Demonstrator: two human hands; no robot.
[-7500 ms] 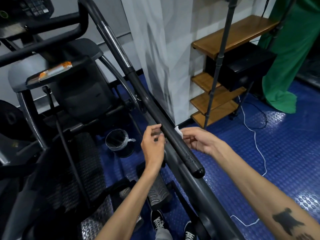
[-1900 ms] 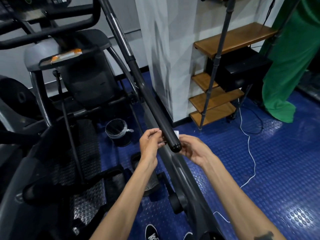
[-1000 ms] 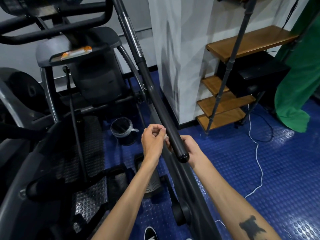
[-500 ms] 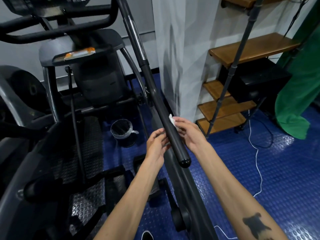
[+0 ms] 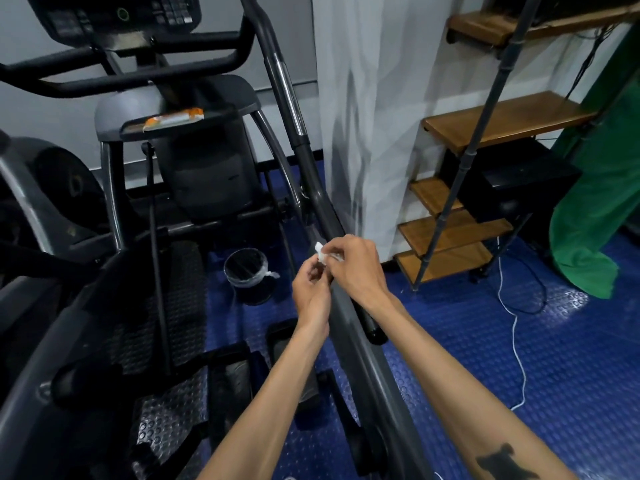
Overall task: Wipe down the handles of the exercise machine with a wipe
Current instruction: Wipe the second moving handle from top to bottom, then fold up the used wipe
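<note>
A long black handle (image 5: pixel 313 181) of the exercise machine slants down from the upper middle to its rounded end (image 5: pixel 375 336). My right hand (image 5: pixel 356 268) lies over the top of the handle, pinching a small crumpled white wipe (image 5: pixel 320 252) at its fingertips. My left hand (image 5: pixel 310 292) is on the left side of the handle, its fingertips closed on the wipe's lower edge. Both hands meet at the wipe, just left of the bar.
A small black bin (image 5: pixel 247 273) with a clear liner stands on the blue studded floor (image 5: pixel 519 341) left of the hands. The machine's pedals (image 5: pixel 173 410) and console (image 5: pixel 114 15) fill the left. A wooden shelf unit (image 5: pixel 457 233), white cable (image 5: pixel 512 306) and green cloth (image 5: pixel 595 220) are on the right.
My right hand has come over the top of the handle to its left side. The wipe is now held between both hands' fingertips, off the bar's right side.
</note>
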